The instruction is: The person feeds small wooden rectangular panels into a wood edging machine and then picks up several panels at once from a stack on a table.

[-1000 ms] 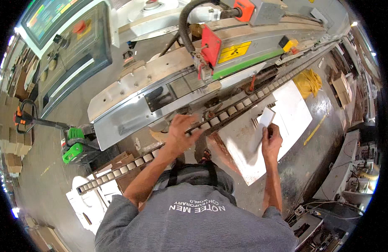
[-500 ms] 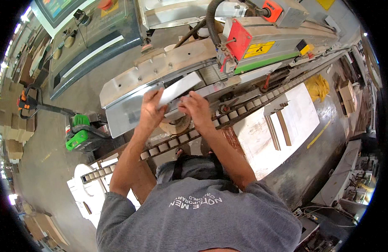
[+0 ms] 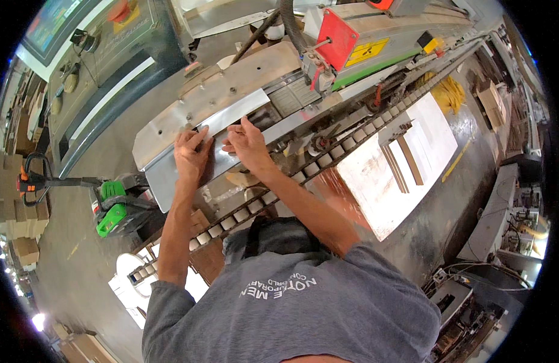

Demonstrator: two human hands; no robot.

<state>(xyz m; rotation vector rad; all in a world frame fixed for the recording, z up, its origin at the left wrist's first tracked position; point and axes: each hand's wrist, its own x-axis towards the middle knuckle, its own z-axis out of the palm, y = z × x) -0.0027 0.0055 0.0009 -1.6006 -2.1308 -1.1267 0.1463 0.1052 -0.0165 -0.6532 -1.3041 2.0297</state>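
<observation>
A narrow white strip (image 3: 238,111) lies along the raised metal fence (image 3: 255,66) of the machine, over its smooth metal infeed table (image 3: 164,184). My left hand (image 3: 192,154) is at the strip's near left end, its fingers bent over it. Part of that end is hidden beneath the fingers. Close to the strip's front edge, my right hand (image 3: 248,145) has its fingers partly spread, with nothing visible held in them. Whether its fingertips touch the strip is hard to tell. To the right of the strip's far end sits a ribbed metal plate (image 3: 294,97).
The machine's red-fronted housing (image 3: 336,39) and black hose (image 3: 290,24) stand beyond my hands. A roller track (image 3: 313,169) runs diagonally before my body. A white board (image 3: 382,206) carrying thin strips lies at right; a green pallet truck (image 3: 115,209) is at left.
The white strip has come down from a raised slant to lie along the fence. Both hands have moved left with it, and my right hand's fingers have spread. The view has shifted slightly.
</observation>
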